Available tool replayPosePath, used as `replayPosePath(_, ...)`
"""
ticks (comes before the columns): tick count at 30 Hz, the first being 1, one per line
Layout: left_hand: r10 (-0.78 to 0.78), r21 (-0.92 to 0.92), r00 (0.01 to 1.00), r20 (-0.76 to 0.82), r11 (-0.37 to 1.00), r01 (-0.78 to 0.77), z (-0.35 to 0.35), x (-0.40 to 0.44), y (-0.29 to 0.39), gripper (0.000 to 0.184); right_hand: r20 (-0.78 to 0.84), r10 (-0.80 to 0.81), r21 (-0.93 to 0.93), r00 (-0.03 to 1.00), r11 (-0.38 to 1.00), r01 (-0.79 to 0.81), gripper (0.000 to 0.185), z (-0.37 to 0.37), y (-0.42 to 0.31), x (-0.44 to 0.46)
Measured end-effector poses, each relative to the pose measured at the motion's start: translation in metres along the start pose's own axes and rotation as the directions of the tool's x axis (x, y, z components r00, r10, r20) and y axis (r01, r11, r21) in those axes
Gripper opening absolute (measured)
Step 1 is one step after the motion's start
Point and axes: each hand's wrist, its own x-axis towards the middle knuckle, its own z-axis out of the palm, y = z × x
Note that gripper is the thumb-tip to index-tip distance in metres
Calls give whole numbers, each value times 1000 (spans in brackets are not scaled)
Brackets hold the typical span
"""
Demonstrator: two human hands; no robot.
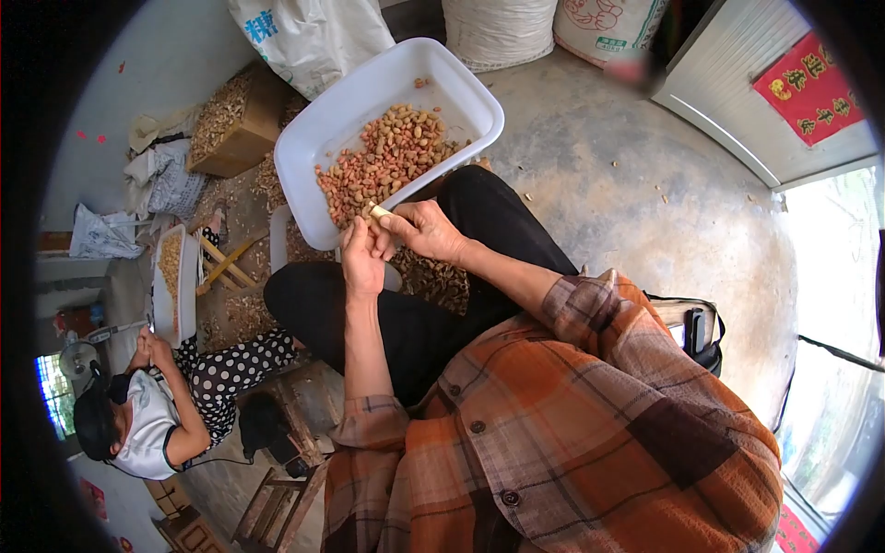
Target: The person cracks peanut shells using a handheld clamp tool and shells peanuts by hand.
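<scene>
One pale piece slanting lengthwise over tub; right grip pinching near end; left grip curling just beside, hold unclear.

A smooth grey concrete floor spreads beneath everything. Along its far side stand bulging white sacks, and on the far left a brown cardboard box filled with shells. Loose tan nut shells litter its left part, while only a few pale scraps dot the right. A brown wooden stool stands near left. A white rectangular plastic tub carries mixed tan and reddish nuts.
</scene>
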Motion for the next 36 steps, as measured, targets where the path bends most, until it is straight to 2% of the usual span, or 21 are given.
replayPosePath(2, -24, -95, 999, 28, 995, 26, -2, -1, 0, 34, 120, 103, 323, 987, 936, -137, 34, 1, -9, -2)
replayPosePath(5, -43, -176, 996, 77, 983, 56, -9, -1, 0, 35, 178, 182, 241, 967, 945, -222, 35, -6, -24, -3)
replayPosePath(8, -43, -163, 996, 80, 985, 55, -9, -3, 1, 35, 160, 170, 388, 972, 895, -221, 36, -3, -23, -4)
replayPosePath(11, -27, -163, 997, 71, 986, 38, -7, -3, 3, 36, 155, 253, 403, 955, 867, -295, 43, -1, -5, -5)
replayPosePath(14, -18, -140, 999, 40, 990, 23, -7, -3, 4, 37, 122, 358, 457, 926, 807, -373, 36, -3, -9, -3)
replayPosePath(16, -20, -129, 999, 45, 991, 25, -7, -3, 3, 36, 31, 314, 396, 949, 868, -300, 31, -4, -10, 0)
replayPosePath(19, -21, 40, 999, -43, 999, 23, 3, -3, 3, 36, -68, 245, 324, 967, 922, -211, 26, -4, -8, 8)
replayPosePath(20, -19, 64, 999, -30, 998, 21, 4, -3, 2, 36, -96, 223, 303, 970, 935, -185, 25, -4, -6, 10)
replayPosePath(24, -39, 94, 999, -3, 995, 39, 4, -1, -3, 36, -37, 261, 383, 965, 895, -228, 20, -1, 0, 10)
replayPosePath(31, -125, -30, 987, 103, 991, 129, 3, 0, -4, 38, 41, 363, 591, 931, 742, -315, 15, -7, -5, 11)
replayPosePath(34, -152, -40, 984, 95, 987, 156, 5, 2, -4, 40, 108, 405, 690, 908, 627, -362, 15, -9, 5, 13)
replayPosePath(36, -141, 17, 988, 55, 990, 140, 6, 4, -4, 39, 158, 421, 757, 893, 529, -383, 15, -11, 9, 13)
